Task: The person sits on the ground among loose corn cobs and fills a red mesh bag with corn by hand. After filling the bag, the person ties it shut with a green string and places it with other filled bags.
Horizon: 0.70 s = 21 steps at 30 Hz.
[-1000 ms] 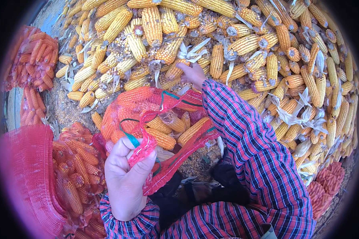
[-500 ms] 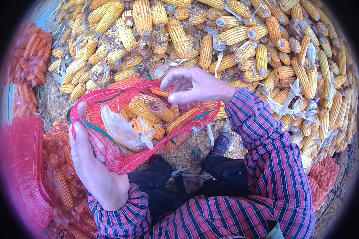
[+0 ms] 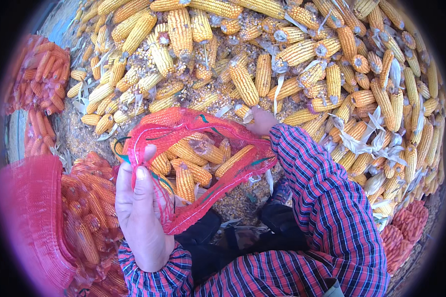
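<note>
My left hand (image 3: 142,213) grips the near-left rim of a red mesh bag (image 3: 203,208), thumb up and fingers around the netting. The bag's mouth gapes, and several yellow corn cobs (image 3: 185,182) lie inside. Just past the bag's far right rim, my right hand (image 3: 262,122) is curled against a corn cob (image 3: 243,111) at the near edge of the heap. The sleeve and the hand itself hide part of its fingers.
A large heap of corn cobs (image 3: 295,53) with loose husks (image 3: 364,141) spreads ahead and to the right. Filled red mesh bags stand at the left (image 3: 86,213), far left (image 3: 47,69) and lower right (image 3: 404,230). Loose kernels litter the ground by my feet.
My right hand has moved from above the bag's mouth to the heap beyond its right rim. The pale husk on top inside the bag has dropped mostly from sight. My left hand has shifted right with the rim.
</note>
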Motion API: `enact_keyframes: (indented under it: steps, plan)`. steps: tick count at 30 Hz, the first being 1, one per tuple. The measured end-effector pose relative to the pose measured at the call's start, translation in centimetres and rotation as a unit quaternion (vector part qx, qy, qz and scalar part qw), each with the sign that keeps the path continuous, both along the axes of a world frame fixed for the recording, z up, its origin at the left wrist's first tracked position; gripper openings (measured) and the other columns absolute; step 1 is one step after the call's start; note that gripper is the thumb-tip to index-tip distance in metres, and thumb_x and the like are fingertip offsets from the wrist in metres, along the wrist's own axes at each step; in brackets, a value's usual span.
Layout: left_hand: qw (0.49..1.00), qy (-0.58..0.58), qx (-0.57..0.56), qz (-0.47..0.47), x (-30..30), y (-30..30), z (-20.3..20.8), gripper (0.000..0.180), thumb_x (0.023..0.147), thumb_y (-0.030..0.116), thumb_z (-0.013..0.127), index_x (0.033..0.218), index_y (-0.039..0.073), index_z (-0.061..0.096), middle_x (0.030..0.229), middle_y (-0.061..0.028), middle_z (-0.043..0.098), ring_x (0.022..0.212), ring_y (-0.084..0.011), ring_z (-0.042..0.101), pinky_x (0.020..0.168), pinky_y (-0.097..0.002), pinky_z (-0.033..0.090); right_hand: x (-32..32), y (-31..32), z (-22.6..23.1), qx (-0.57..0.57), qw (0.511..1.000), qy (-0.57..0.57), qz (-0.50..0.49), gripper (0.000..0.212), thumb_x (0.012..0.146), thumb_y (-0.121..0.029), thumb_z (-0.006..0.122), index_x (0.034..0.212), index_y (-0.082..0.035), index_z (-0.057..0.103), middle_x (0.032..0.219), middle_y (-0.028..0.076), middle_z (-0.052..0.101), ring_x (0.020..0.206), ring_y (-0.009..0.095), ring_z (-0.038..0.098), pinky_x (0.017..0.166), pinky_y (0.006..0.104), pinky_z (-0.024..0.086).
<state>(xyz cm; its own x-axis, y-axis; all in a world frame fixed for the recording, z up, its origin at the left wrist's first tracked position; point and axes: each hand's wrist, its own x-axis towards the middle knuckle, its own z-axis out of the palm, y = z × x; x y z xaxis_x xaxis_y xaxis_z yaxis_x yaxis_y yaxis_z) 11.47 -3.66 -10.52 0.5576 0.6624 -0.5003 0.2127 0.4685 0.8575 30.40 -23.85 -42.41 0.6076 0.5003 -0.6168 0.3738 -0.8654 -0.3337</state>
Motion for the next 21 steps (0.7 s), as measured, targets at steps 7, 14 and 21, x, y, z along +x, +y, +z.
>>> enact_keyframes:
  steps: [7,14,21]
  plan:
    - [1.000,-0.012,0.003,-0.022,-0.5,0.3,0.1,0.033,0.104,0.016,0.043,0.131,0.000,0.052,0.128,-0.0100,0.059,0.116,-0.0155,0.057,0.098,-0.0308,0.046,5.8,-2.1,13.0,0.197,0.967,0.156,-0.039,0.048,0.086,-0.031,0.068,0.114,0.007,0.056,0.078,0.009,0.064,0.066,0.015,0.062,0.059,0.0308,0.050]
    - [0.999,-0.026,-0.014,-0.016,-0.2,0.9,-0.5,0.033,0.103,0.015,0.044,0.131,0.000,0.052,0.130,-0.0076,0.058,0.117,-0.0139,0.056,0.099,-0.0305,0.045,3.8,1.4,27.7,0.294,0.937,0.189,0.023,0.049,0.090,-0.039,0.064,0.118,0.001,0.058,0.086,0.005,0.062,0.074,0.009,0.056,0.064,0.0265,0.047]
    - [1.000,-0.021,-0.007,-0.006,-0.3,1.2,-1.0,0.028,0.102,0.019,0.051,0.124,0.005,0.060,0.072,0.0142,0.044,0.056,0.0044,0.027,0.049,-0.0146,0.023,-0.1,3.6,39.2,0.359,0.904,0.232,0.013,0.052,0.087,-0.036,0.067,0.123,0.000,0.057,0.094,0.004,0.065,0.079,0.009,0.057,0.067,0.0256,0.048]
